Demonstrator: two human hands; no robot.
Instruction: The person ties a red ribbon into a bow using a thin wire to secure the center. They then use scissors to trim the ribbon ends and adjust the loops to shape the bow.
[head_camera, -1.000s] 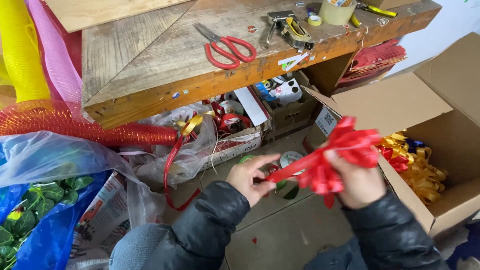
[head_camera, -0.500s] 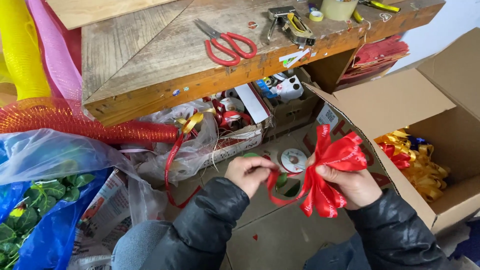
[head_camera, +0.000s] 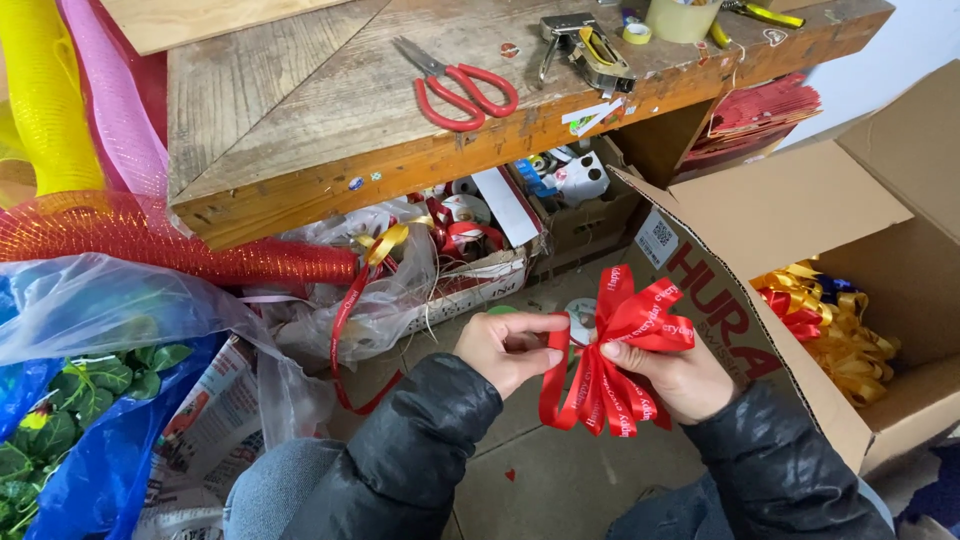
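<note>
A red ribbon bow (head_camera: 640, 318) with several loops is held low in front of me. My right hand (head_camera: 675, 375) grips the bow at its centre, thumb on top. My left hand (head_camera: 510, 350) pinches a red ribbon loop (head_camera: 556, 385) that hangs down from the bow. A long strand of the same red ribbon (head_camera: 345, 330) trails left to a heap under the bench. Red-handled scissors (head_camera: 455, 85) and a metal stapler (head_camera: 585, 50) lie on the wooden workbench (head_camera: 300, 110) above.
An open cardboard box (head_camera: 800, 220) at the right holds gold and red bows (head_camera: 825, 320). Rolls of red (head_camera: 170, 245), yellow and pink mesh lie at the left, above a clear bag of green leaves (head_camera: 70, 400). Boxes of ribbon clutter sit under the bench.
The bow has dropped lower and its loops have fanned out upward. My left hand has shifted from the bow's side to pinching a hanging loop.
</note>
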